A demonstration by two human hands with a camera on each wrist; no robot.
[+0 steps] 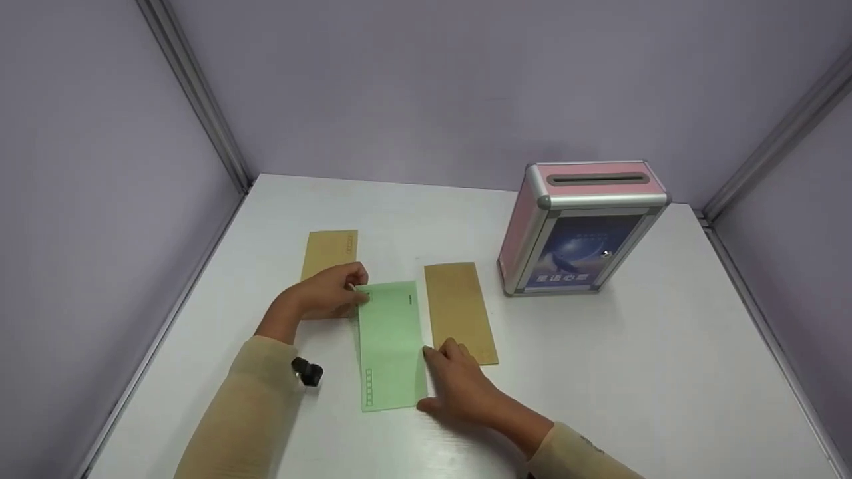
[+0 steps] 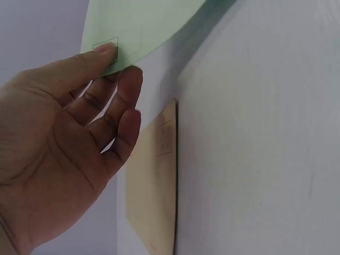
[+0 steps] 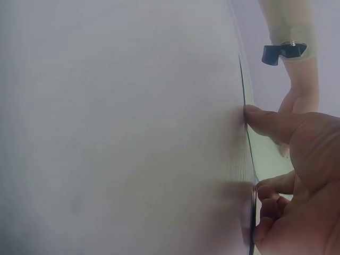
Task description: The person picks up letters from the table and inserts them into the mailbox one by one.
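both hands grip the green envelope (image 1: 391, 346), left hand (image 1: 329, 291) far corner, right hand (image 1: 459, 386) near edge.

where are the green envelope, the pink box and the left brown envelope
green envelope (image 1: 393, 346), head view, middle of its face
pink box (image 1: 599, 179), head view, its pink top by the slot
left brown envelope (image 1: 331, 249), head view, bare upper part

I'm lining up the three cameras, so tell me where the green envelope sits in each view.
Head: green envelope lies centre, on the white table, between two brown envelopes, both hands at its edges.
Left wrist: top of the picture, its corner pinched by the left hand; a brown envelope lies below.
Right wrist: seen edge-on at right, a thin line at the right hand fingertips.
Shared landmark: the white table.
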